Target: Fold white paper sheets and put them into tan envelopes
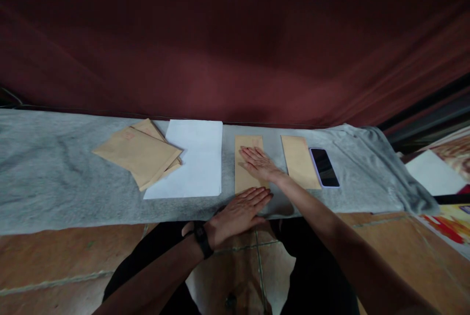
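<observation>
A brown paper envelope (243,178) lies upright in front of me on the grey cloth. My right hand (258,163) rests flat on its upper half, fingers stretched out and pointing left. Across its near end lies my left hand (240,210), open, with the fingers pointing right and a dark band on the wrist. Neither hand grips anything. Just right of them is a second brown envelope (301,163). To the left, several brown envelopes (141,153) are heaped askew, partly covering a stack of white paper (198,158).
A phone (326,168) in a lilac case sits beside the right-hand envelope. The grey cloth (66,173) covers a long narrow surface, with a dark red curtain (205,60) behind it. Papers (435,173) lie lower down at far right. Below is a tiled floor (55,256).
</observation>
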A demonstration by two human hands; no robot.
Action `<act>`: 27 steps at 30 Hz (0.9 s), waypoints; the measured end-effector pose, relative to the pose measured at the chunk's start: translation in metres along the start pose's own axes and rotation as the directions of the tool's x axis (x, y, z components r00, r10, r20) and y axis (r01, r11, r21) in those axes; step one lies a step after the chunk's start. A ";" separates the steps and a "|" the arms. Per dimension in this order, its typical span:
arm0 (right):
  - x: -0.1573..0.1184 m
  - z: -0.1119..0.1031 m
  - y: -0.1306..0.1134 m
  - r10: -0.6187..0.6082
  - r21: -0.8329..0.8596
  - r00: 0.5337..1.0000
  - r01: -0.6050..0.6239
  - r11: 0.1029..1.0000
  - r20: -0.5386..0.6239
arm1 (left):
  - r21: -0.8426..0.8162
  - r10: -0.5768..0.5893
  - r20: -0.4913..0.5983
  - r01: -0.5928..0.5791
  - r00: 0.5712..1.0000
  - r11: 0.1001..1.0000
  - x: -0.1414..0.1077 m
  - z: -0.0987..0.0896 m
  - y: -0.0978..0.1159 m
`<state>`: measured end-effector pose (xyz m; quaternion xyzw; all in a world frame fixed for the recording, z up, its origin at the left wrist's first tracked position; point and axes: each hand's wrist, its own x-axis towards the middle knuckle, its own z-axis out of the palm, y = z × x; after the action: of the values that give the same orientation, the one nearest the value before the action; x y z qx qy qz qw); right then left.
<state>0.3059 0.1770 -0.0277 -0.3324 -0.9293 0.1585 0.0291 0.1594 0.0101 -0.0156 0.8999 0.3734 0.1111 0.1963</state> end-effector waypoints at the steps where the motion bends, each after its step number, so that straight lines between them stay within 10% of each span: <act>1: -0.005 0.001 -0.002 0.007 0.016 1.000 -0.007 1.000 0.007 | 0.009 -0.006 -0.005 0.006 1.000 1.000 -0.001 -0.001 0.000; 10: -0.056 0.009 -0.016 -0.004 0.202 1.000 0.001 0.979 0.016 | 0.050 -0.054 -0.182 0.064 0.982 0.997 -0.007 -0.010 -0.009; 27: -0.101 0.022 -0.023 0.017 0.259 0.915 0.096 0.961 -0.404 | -0.082 -0.328 -0.342 0.320 0.881 0.944 -0.004 -0.003 -0.026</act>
<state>0.3668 0.0903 -0.0365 -0.3315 -0.8791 0.2129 0.2681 0.1394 0.0245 -0.0248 0.7882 0.5459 0.2397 0.1526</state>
